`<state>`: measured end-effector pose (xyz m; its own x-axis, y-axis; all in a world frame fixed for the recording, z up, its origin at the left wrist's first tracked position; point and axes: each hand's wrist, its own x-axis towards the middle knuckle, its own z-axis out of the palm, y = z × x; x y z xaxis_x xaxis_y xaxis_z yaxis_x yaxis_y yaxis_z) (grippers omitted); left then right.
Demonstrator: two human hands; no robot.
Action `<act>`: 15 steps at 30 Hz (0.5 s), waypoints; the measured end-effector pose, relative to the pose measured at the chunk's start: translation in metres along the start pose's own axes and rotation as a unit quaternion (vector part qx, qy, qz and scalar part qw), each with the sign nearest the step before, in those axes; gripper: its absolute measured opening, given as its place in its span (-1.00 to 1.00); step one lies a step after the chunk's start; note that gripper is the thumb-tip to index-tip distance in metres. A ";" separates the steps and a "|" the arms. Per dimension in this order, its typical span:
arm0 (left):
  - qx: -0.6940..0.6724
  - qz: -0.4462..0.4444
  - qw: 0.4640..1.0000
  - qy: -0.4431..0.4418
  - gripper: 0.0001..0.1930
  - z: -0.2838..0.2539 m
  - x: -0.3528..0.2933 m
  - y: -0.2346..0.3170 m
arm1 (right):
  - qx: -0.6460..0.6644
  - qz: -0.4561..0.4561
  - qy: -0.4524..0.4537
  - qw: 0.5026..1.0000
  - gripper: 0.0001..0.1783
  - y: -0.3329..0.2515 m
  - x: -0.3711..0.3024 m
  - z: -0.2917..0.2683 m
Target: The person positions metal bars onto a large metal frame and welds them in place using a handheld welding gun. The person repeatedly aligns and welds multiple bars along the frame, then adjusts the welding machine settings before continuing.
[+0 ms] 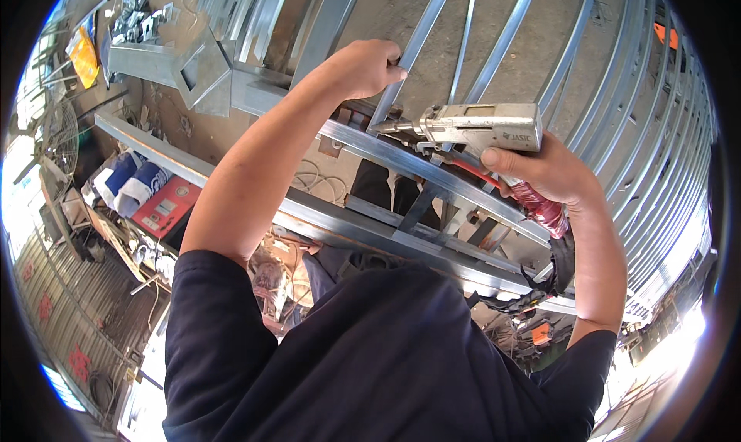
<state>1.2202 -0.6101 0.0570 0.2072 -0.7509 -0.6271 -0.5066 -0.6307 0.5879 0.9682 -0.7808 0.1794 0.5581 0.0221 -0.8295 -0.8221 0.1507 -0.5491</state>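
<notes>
My left hand point(363, 67) is closed around a thin galvanized steel bar point(421, 37) that runs up and to the right. My right hand point(552, 172) grips the handle of a grey metal welding gun point(478, 125). Its pointed nozzle point(384, 125) points left and sits just above a grey steel frame rail point(386, 152), near where the bar meets it. A red wrapped hose point(540, 203) leaves the gun's handle below my right hand. Both forearms are bare and my dark shirt fills the lower picture.
Several long steel rails point(617, 94) lie side by side on the concrete floor at upper right. A grey steel frame point(370, 226) crosses the middle. Metal brackets point(193, 67) lie at upper left. A red box point(166, 206) and clutter sit at left, with a fan point(62, 137).
</notes>
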 end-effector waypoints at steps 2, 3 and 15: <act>-0.004 -0.004 1.000 -0.004 -0.64 0.000 0.000 0.001 | 0.009 0.028 -0.019 0.999 -0.17 0.001 0.010 -0.001; -0.007 -0.005 1.000 -0.002 -0.64 0.000 -0.001 0.002 | 0.015 0.013 -0.019 1.000 -0.18 0.001 0.013 -0.001; -0.014 -0.030 0.999 -0.001 -0.63 0.000 -0.004 0.008 | 0.026 0.011 -0.029 0.999 -0.19 0.013 0.014 0.002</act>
<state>1.2152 -0.6119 0.0643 0.2354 -0.7114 -0.6622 -0.4693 -0.6798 0.5636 0.9656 -0.7766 0.1612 0.5465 0.0824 -0.8334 -0.8283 0.1997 -0.5235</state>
